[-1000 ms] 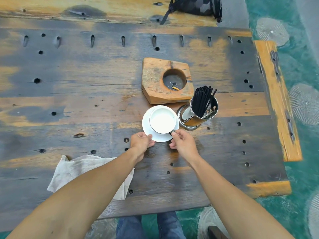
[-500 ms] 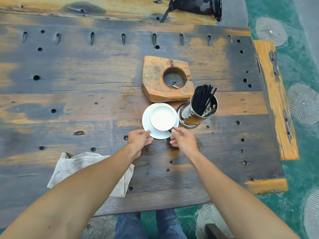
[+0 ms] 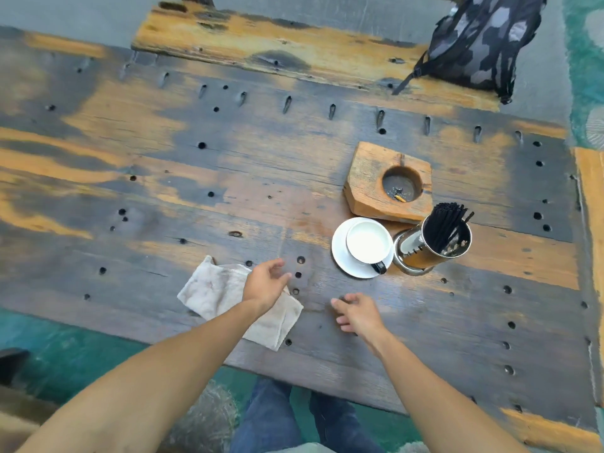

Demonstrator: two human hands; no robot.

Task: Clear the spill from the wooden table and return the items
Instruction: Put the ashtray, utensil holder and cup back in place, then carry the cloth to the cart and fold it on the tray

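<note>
White porcelain is set in order now: the cup [image 3: 369, 242] sits on its saucer [image 3: 343, 259], which lies on the wooden surface [image 3: 228, 178] ahead and to the right of both hands, well beyond the fingertips. Its black handle points toward the person, probably because this is the way it was put down. Just beside the saucer on the right stands the metal straw holder [image 3: 431, 246] full of black straws, and beyond it lies the wooden ashtray [image 3: 369, 188]. These three are grouped closely, which to me looks like their returned place.

Both hands are empty. The left hand [image 3: 266, 282] hovers with its fingers loosely spread and released, over the far right edge of the grey cloth [image 3: 215, 289]. The cloth lies flat and crumpled near the table edge, under and to the left of that hand. The right hand [image 3: 358, 313] is also open, with nothing in it, palm down, low over the bare wood, apart from the cloth.

I see no clear wet patch near the fingers, though the picture is a little blurred. I judge that the cloth is the last thing to pick up.
</note>
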